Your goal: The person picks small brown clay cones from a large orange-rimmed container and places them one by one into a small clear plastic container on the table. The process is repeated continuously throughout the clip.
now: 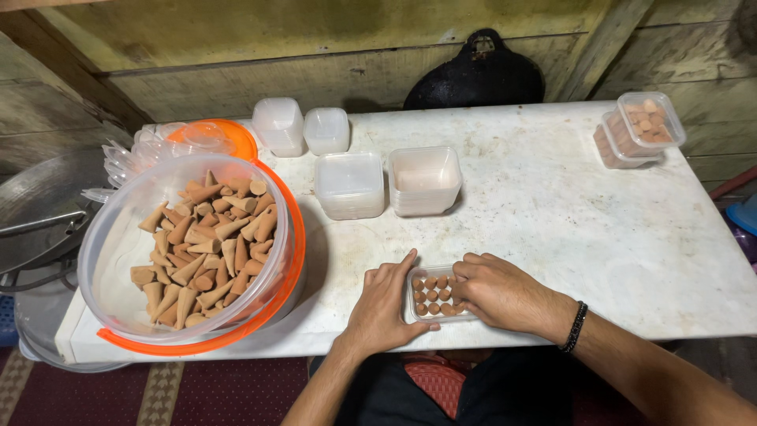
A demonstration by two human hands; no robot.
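A small clear plastic box (432, 295) with several brown cones standing upright in rows sits at the near edge of the white table (568, 213). My left hand (383, 304) rests against the box's left side, fingers spread. Over the right half of the box lies my right hand (497, 290), its fingertips among the cones. A black bead bracelet circles the right wrist. To the left, a large clear bowl (118, 260) on an orange-rimmed tub holds a heap of loose brown cones (205, 248).
Two stacks of empty clear boxes (426, 180) stand mid-table, with two more upturned boxes (303, 126) behind. Filled lidded boxes (640, 128) stand stacked at the far right corner. A black pan (481, 75) leans on the wooden wall. A metal pan (47, 205) lies left.
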